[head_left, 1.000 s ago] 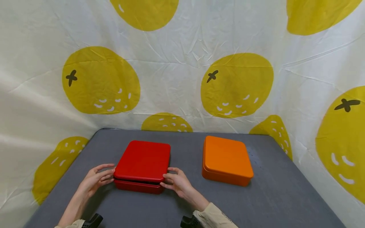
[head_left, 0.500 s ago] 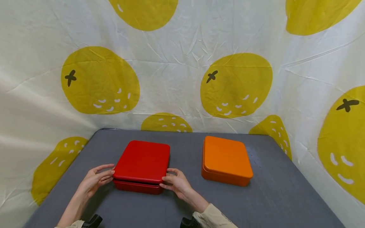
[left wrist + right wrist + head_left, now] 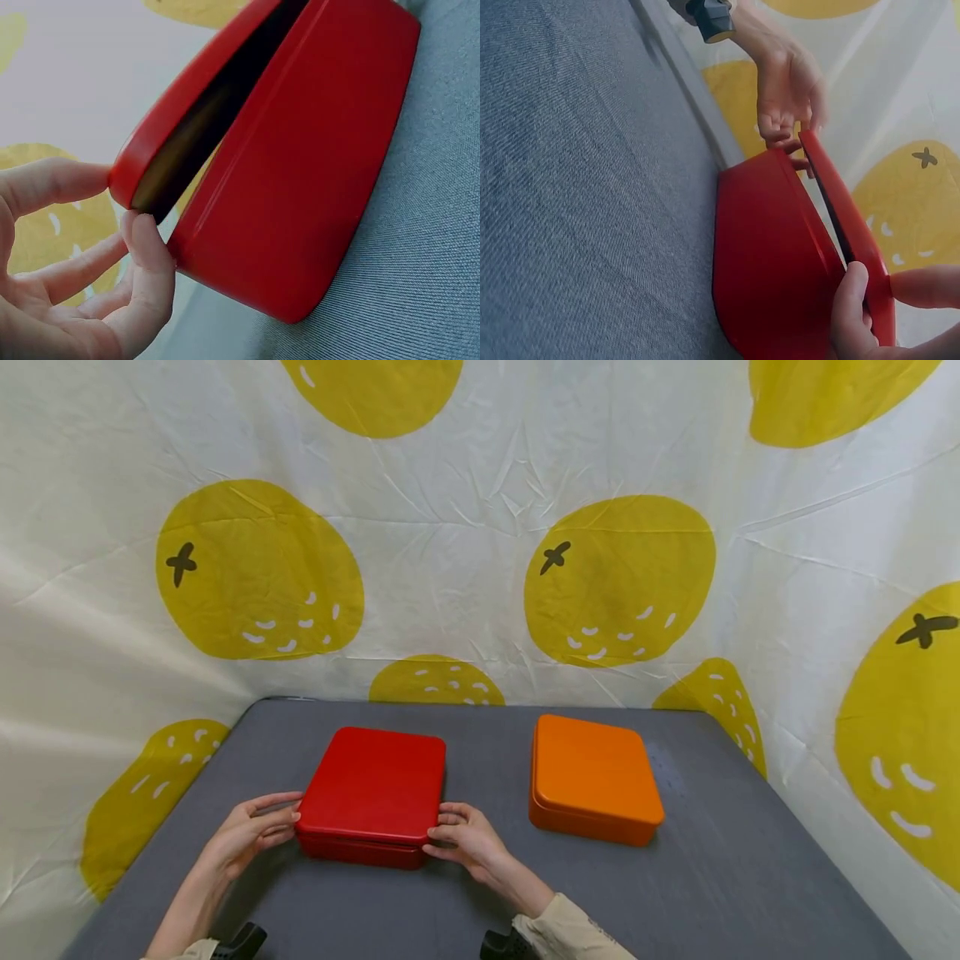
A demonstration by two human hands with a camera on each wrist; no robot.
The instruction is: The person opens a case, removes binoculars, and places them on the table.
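A square red tin sits left of centre in the head view, its glossy lid (image 3: 375,781) over a darker red base (image 3: 352,850). Pinching the lid's near left corner, my left hand (image 3: 251,837) has a finger on its outer side and the thumb (image 3: 146,244) at its lower edge. At the near right corner, my right hand (image 3: 471,842) grips the same lid between thumb (image 3: 849,300) and finger. Both wrist views show a dark gap between lid and base, with the lid tilted. The tin's contents are hidden.
To the right on the grey table (image 3: 600,902) stands a square orange tin (image 3: 597,772) with its lid on. White fabric (image 3: 442,568) with large yellow fruit prints hangs behind the table and along its sides.
The lid's front edge has shifted slightly towards me, and in the head view the dark gap below it has narrowed to a thin line. Both hands keep their hold at the corners.
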